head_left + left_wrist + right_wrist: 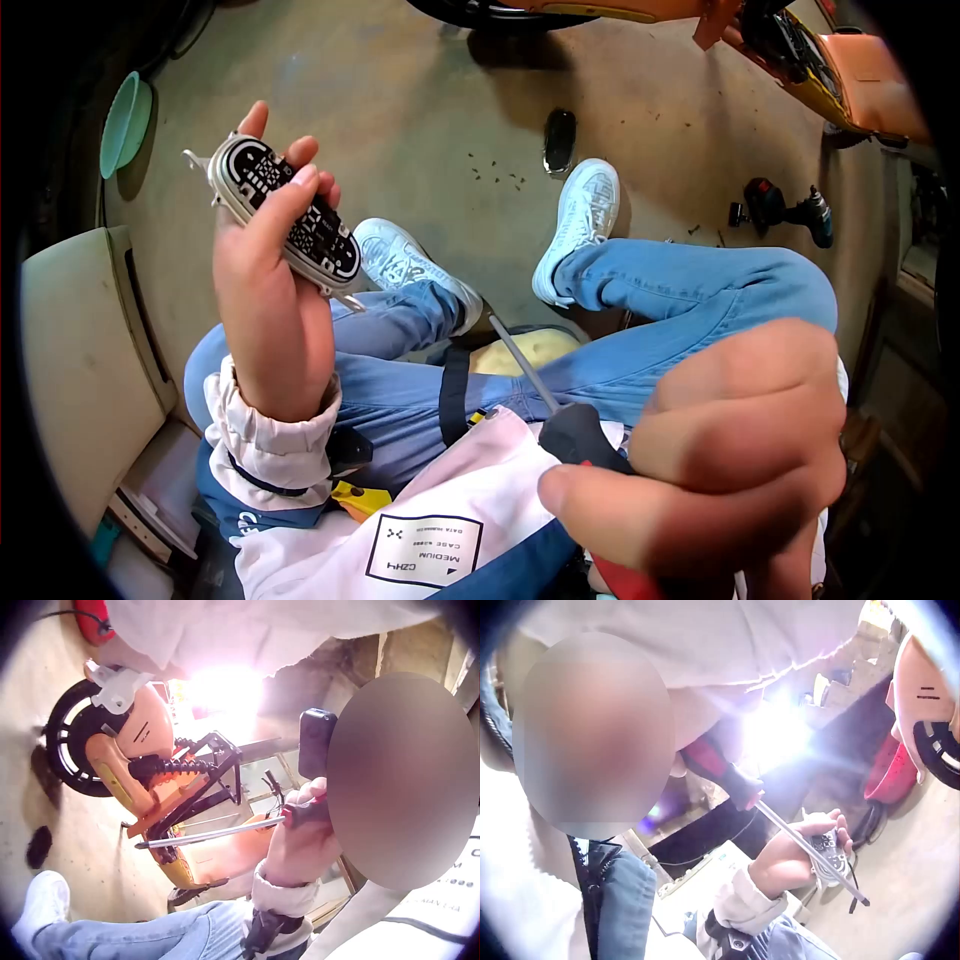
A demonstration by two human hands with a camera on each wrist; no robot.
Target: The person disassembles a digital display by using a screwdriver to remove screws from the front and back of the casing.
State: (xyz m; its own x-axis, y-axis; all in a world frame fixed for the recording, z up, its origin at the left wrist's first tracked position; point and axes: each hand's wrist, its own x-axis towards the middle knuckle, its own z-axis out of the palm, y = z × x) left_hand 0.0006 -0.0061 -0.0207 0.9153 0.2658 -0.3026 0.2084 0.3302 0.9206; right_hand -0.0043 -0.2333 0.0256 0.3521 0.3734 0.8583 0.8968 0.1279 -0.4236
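Note:
My left hand (275, 300) holds up an oval display panel (325, 245) with a black face, white segment markings and a pale housing with small tabs. The thumb lies across its face and the fingers are behind it. In the right wrist view the same panel (830, 851) shows beyond the screwdriver's shaft (802, 844). My right hand (730, 440), close to the head camera, grips the red and black handle of a screwdriver (580, 435). Its long metal shaft points forward, away from my body, and its tip is apart from the panel in the head view.
On the floor ahead lie a glossy black oval piece (560, 140), several scattered screws (495, 175) and a cordless drill (785, 212). An orange scooter (870, 85) stands at the far right. A green basin (125, 125) and a beige padded panel (85, 360) are at left.

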